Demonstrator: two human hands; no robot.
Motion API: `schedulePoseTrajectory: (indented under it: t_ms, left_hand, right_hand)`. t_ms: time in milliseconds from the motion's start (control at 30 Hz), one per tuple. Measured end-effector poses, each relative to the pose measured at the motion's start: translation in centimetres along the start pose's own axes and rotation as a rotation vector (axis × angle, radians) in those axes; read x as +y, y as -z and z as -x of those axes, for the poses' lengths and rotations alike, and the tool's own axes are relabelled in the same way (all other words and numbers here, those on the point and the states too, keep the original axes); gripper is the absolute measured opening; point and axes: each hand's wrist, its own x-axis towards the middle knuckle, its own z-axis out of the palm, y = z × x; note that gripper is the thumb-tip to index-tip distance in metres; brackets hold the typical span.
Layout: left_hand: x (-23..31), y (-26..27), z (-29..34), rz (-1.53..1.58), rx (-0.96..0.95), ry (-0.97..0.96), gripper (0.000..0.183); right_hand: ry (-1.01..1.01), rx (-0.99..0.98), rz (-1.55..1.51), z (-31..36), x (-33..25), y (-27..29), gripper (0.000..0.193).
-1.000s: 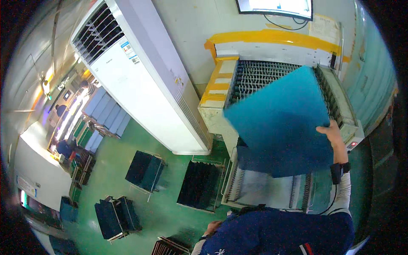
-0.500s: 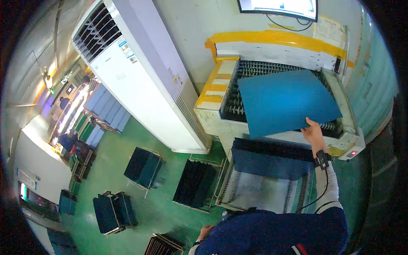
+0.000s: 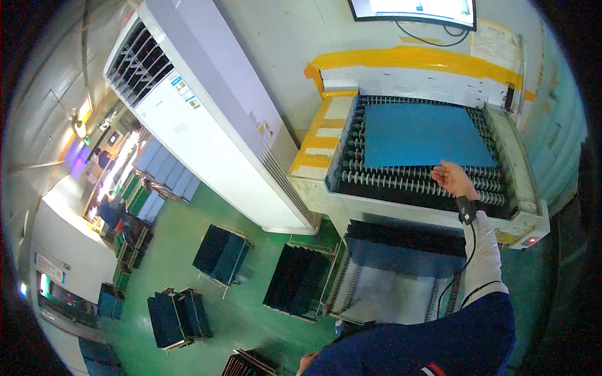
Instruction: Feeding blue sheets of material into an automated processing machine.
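Observation:
A flat blue sheet (image 3: 426,135) lies on the ridged rollers (image 3: 401,182) of a conveyor machine. Just at its near edge is my right hand (image 3: 456,180), fingers stretched out and holding nothing; whether the fingertips still touch the sheet I cannot tell. A strapped device with a cable sits on that wrist. Below the machine's front stands a rack (image 3: 389,301) with several dark blue sheets (image 3: 401,250) upright at its far end. Only a small part of my left hand (image 3: 307,361) shows at the lower edge by my body, its fingers hidden.
To the left of the machine (image 3: 313,188) stands a tall white air conditioner (image 3: 213,125). Several racks of dark sheets (image 3: 221,254) stand on the green floor. A screen (image 3: 414,11) hangs above on the wall. Other people (image 3: 111,213) sit far off at left.
The blue sheet has gone from tilted in my right hand to flat on the rollers, farther from me. My right hand has let go of it. The view has shifted slightly.

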Motion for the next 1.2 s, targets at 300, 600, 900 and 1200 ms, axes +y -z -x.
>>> schedulePoseTrajectory:
  t_ms: [300,600,900,1200]
  left_hand:
    - [2.0,0.3,1.3,-0.014,0.027,0.014,0.04]
    - [2.1,0.0,2.5,-0.028,0.044,0.038,0.04]
    - [1.3,-0.4,3.5,-0.023,0.062,0.051,0.04]
    - [0.9,-0.4,3.2,-0.063,0.035,0.038,0.04]
  right_hand:
    - [0.536,0.287,1.536,-2.7,0.5,-3.8,0.034]
    - [0.492,0.256,1.635,-5.4,0.2,-4.9,0.049]
    - [0.414,0.287,1.636,-7.4,-1.7,-5.4,0.051]
    - [0.377,0.357,1.681,-6.0,-1.9,-5.6,0.055]
